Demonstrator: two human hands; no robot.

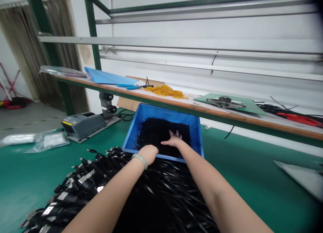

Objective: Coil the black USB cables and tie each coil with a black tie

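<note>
A blue plastic bin (199, 139) stands on the green table, filled with a heap of thin short black strips (151, 130), too fine to make out exactly. My left hand (148, 153), with a pale bangle at the wrist, is closed over the bin's near rim; its fingertips are hidden. Inside the bin, my right hand (174, 139) is open over the black strips, fingers spread and nothing visible in them. Below both forearms lies a large pile of black cables (161, 192), their plug ends (63, 196) fanned out to the left.
A shelf (191, 107) above the bin's far side bears blue-handled pliers (128, 87), yellow bands (166, 91) and a green clipboard (227, 103). To the left are a grey tape dispenser (83, 125) and plastic bags (50, 140). A flat pale bag (302, 177) lies at right.
</note>
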